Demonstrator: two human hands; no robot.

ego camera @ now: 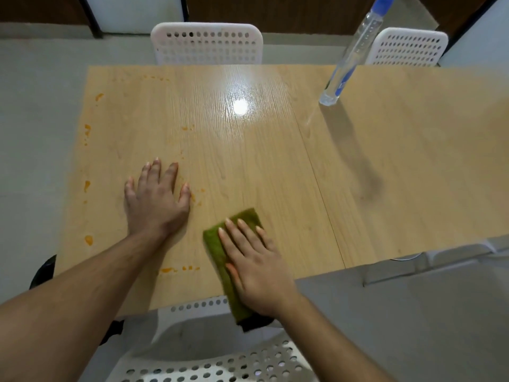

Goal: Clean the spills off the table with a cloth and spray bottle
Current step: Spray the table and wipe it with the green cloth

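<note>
My right hand (254,260) lies flat with straight fingers on a green cloth (217,248), pressing it onto the wooden table (248,161) near the front edge; the cloth's near end hangs over that edge. My left hand (155,198) rests flat on the table, fingers spread, to the left of the cloth. Orange spills dot the table: a line along the left edge (87,186), spots by the front edge (179,269), and small marks beside my left thumb (196,198). A clear spray bottle with a blue top (349,56) stands at the back right of the table.
White perforated chairs stand beyond the far edge (206,44) and at the back right (407,46); another white chair (220,362) is below me at the near edge. A seam (316,175) splits the tabletop. Grey floor surrounds the table.
</note>
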